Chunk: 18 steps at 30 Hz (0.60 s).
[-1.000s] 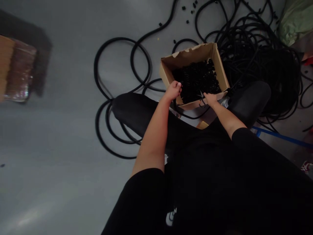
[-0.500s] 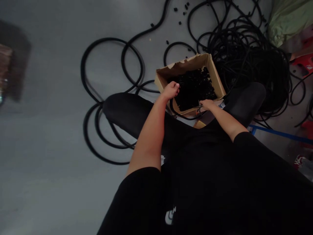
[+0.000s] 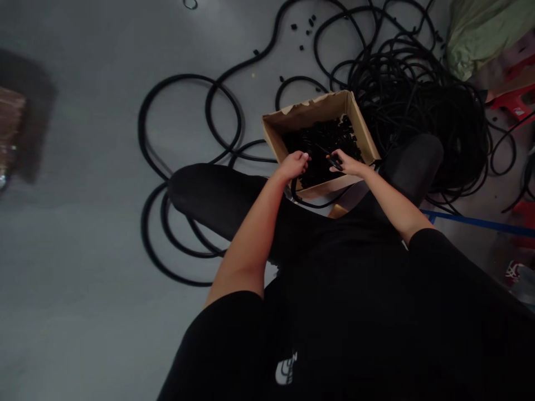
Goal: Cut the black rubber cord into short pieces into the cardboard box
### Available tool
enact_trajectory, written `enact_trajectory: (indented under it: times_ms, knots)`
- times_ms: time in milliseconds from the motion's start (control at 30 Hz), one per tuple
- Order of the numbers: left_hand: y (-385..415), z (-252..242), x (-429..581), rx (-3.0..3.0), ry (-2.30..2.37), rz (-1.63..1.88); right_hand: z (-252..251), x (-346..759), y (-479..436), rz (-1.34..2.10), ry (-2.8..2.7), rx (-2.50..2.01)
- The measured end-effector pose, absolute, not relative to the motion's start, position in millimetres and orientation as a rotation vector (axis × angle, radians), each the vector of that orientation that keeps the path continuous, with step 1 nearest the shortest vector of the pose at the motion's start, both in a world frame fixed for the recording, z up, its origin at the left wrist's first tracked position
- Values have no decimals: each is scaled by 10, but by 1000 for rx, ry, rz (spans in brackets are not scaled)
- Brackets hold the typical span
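Above the near part of an open cardboard box, my left hand is closed round a black rubber hose, which loops down over the box's near edge. To its right, my right hand grips what look like scissors with dark handles, their thin blades pointing up and left over the box. A small gap separates the two hands. Many short black pieces fill the bottom of the box. The hose's end at my left fingers is hard to make out against them.
Loose loops of black hose lie on the grey floor to the left. A large tangled heap of hose is at the right, near a greenish sack and a red stool. Several small black bits are scattered beyond the box.
My right hand has risen from the box's near edge to over its inside, bringing the scissors closer to my left hand. My left hand has lowered slightly, still holding the hose.
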<state>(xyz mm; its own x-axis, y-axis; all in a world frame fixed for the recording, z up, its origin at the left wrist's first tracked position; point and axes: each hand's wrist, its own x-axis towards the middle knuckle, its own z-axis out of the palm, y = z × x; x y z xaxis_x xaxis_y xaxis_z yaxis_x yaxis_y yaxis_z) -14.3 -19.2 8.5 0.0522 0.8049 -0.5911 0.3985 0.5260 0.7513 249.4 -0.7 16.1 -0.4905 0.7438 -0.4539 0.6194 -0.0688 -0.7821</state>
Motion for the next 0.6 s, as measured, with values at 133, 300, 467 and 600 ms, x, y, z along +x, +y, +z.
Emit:
enact_trajectory:
  times_ms: [133,300,467,600]
  knots:
    - [-271,70,-86,1029,1547,500,298,2496,-17,1644,-1866,-1580]
    - [-245,14,-39,963,1580,553,318,2653,-70,1693,-1819,-1503]
    - [-230,-137,-39,988,1524,552,252,2705,-243,1694,-1546,-1585]
    - [-198,-251,-80,1075,1503,504,168,2448,-265,1791,-1198,-1629]
